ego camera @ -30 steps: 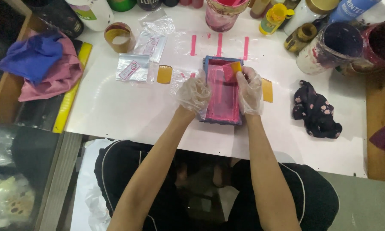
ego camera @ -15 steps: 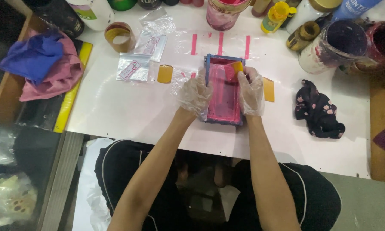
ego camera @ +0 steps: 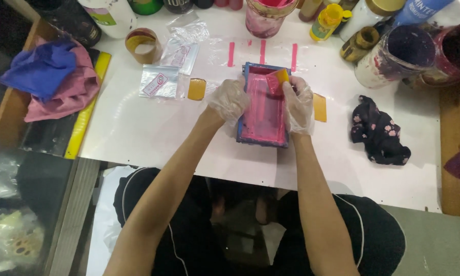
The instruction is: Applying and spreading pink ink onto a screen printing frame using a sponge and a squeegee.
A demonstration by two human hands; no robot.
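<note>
Little has shifted since a second ago: the left hand [ego camera: 229,98] still grasps the blue screen frame [ego camera: 263,105] on the white tabletop [ego camera: 153,133], the right hand [ego camera: 297,105] clenching a yellow squeegee [ego camera: 278,80] at its far end, seemingly mid-print, so a steady pull toward the body fits next.

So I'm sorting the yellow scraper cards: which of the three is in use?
The one pinched in the right hand, the yellow card smeared pink at the blue frame top corner. The other two cards lie flat on the white table, untouched.
</note>
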